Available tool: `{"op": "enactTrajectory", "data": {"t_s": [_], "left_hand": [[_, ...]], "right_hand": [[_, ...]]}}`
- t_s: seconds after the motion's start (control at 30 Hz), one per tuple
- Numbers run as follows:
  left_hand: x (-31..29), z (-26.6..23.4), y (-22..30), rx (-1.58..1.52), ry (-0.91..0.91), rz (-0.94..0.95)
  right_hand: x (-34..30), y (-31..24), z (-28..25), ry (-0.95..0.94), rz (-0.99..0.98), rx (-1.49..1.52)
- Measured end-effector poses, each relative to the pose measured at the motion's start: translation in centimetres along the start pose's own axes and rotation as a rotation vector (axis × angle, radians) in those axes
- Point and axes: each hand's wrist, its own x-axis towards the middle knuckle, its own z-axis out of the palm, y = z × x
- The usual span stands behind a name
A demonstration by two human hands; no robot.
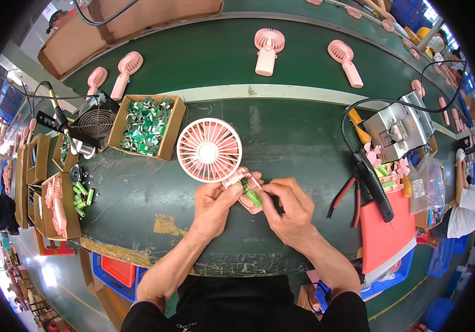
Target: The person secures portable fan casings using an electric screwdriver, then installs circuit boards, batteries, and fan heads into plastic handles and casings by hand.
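Dark green benchtop [298, 133] stretches past a cardboard box [173, 130] of circuit boards [146, 124]; just right of that box I see a pink handheld fan [211, 157]. Fingerwork around the green battery cell [253, 197] in its opened handle [252, 208] seems the step in hand, and the next move calls for a light touch. The left hand [213, 207] is clamped on the handle; whether the right hand [290, 209] pinches anything I can't tell. The grille [208, 151] looks round and white-rimmed.

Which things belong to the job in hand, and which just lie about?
Apparently belonging:
pink-and-white plastic fan, handle open, in the left hand
green cylindrical battery in that handle

Apparently lying about:
red-handled pliers
long black corded tool
clear plastic bag
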Motion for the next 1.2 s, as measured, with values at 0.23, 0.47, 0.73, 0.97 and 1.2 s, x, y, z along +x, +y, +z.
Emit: {"op": "enactTrajectory", "data": {"t_s": [0.23,0.47,0.73,0.97,1.2], "left_hand": [[0.0,0.3,-0.6,-0.046,0.017,0.022],[0.0,0.6,-0.7,-0.066,0.029,0.037],[-0.2,0.6,-0.8,0.013,0.047,0.028],[-0.2,0.7,-0.9,0.013,0.058,0.033],[-0.3,0.6,-1.1,0.027,0.064,0.065]], "right_hand": [[0.2,0.6,0.1,0.065,-0.076,-0.058],[0.5,1.0,0.0,0.066,-0.138,-0.094],[0.1,0.9,0.2,0.068,-0.015,0.009],[0.1,1.1,0.1,0.059,-0.033,-0.024],[0.4,1.3,0.4,0.063,-0.089,-0.046]]}}
